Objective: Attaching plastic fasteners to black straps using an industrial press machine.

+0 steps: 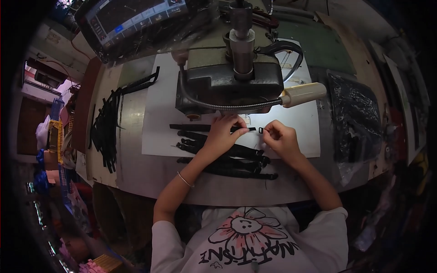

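My left hand [226, 133] is closed on a black strap [191, 128], which lies sideways across the white sheet with its short end [251, 129] sticking out past my fingertips. Facing it, my right hand [281, 139] pinches a small black rectangular buckle [261, 130]. A narrow gap separates the strap's end from the buckle. Just below my hands lie several black strap pieces [241, 174], side by side and partly under my left forearm. Right behind my hands stands the dark head of a sewing machine [232, 86]; its needle area is hard to make out.
A lit lamp [305, 94] on a bendable metal neck reaches over the white sheet [159, 100]. Loose black straps [107, 129] are piled at the left. A clear plastic bag with black contents [355, 123] lies at the right. A screen [136, 20] stands at the back left.
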Demonstrator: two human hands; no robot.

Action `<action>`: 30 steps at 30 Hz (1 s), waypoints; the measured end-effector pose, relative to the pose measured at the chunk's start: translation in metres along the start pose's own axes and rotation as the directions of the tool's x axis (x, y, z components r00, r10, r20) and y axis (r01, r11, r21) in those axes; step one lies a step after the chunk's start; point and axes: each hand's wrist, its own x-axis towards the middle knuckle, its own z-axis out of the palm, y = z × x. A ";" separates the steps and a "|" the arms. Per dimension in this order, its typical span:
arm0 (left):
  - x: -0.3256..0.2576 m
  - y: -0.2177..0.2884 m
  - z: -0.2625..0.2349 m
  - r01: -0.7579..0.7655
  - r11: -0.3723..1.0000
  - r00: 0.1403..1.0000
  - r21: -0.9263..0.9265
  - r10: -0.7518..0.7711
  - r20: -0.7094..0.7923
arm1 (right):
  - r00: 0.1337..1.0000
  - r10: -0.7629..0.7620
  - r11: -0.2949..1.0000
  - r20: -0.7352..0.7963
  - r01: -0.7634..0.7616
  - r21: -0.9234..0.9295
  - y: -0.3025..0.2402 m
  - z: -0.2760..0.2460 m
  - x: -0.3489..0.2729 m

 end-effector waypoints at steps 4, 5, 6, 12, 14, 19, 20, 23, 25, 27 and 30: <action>0.002 -0.001 0.004 0.069 0.988 0.995 -0.139 -0.077 -0.055 | 0.979 -0.178 0.963 -0.103 0.151 -0.225 -0.003 0.015 0.001; 0.002 0.001 0.004 0.056 0.991 0.996 -0.121 -0.065 -0.065 | 0.965 -0.229 0.945 -0.127 0.189 -0.267 -0.003 0.018 0.001; 0.002 0.003 0.003 0.057 0.991 0.996 -0.123 -0.065 -0.064 | 0.943 -0.296 0.919 -0.153 0.238 -0.314 0.001 0.021 0.003; 0.000 -0.005 0.008 0.076 0.951 0.981 -0.300 -0.125 -0.148 | 0.903 -0.383 0.863 -0.194 0.276 -0.422 0.002 0.029 0.005; 0.000 0.000 0.006 0.039 0.982 0.980 -0.186 -0.073 -0.184 | 0.903 -0.383 0.866 -0.194 0.278 -0.416 0.001 0.031 0.005; -0.002 -0.001 0.009 -0.002 0.991 0.971 -0.137 -0.031 -0.236 | 0.896 -0.401 0.860 -0.191 0.296 -0.415 0.000 0.036 0.005; -0.002 -0.002 0.010 -0.011 0.988 0.971 -0.153 -0.026 -0.238 | 0.888 -0.422 0.844 -0.183 0.311 -0.437 0.001 0.036 0.005; -0.003 0.000 0.009 -0.001 0.992 0.974 -0.126 -0.028 -0.223 | 0.863 -0.477 0.796 -0.165 0.345 -0.498 0.000 0.036 0.004; -0.004 -0.002 0.012 -0.013 0.993 0.970 -0.117 -0.016 -0.241 | 0.853 -0.501 0.767 -0.148 0.358 -0.533 0.001 0.036 0.005; -0.004 -0.002 0.014 -0.026 0.994 0.966 -0.106 -0.002 -0.258 | 0.859 -0.507 0.720 -0.072 0.377 -0.582 0.000 0.035 0.004; -0.005 -0.001 0.014 -0.060 0.997 0.959 -0.042 0.046 -0.281 | 0.848 -0.527 0.724 -0.058 0.412 -0.552 0.005 0.038 0.005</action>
